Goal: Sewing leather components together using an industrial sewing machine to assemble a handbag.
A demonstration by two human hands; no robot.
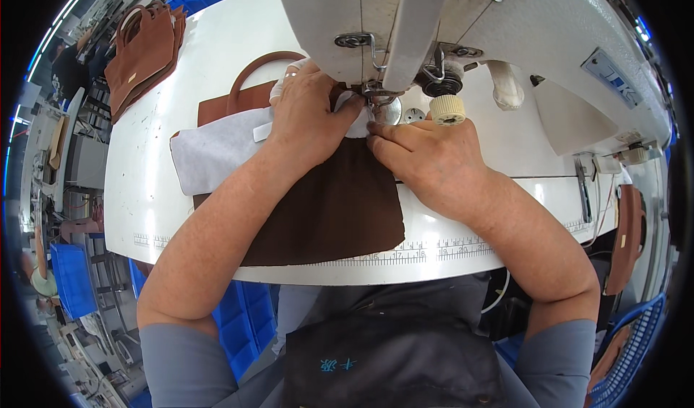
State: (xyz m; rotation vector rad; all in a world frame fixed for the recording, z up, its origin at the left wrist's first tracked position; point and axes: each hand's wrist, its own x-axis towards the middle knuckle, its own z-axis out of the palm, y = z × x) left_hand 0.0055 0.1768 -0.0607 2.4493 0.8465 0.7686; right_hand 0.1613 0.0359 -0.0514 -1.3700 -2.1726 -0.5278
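Dark-brown panel (332, 205), pale-grey cloth (217, 155)

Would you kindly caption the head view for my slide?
Left hand and right hand handle pale fabric and a brown panel at a white sewing machine.

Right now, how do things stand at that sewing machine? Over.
Left grip on pale cloth. Right grip at far edge of dark brown piece. Sewing machine looms above, partly hiding the work spot.

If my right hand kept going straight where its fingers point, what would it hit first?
Your right hand would probably meet the white fabric at its fingertips first, then your left hand; depth there is unclear.
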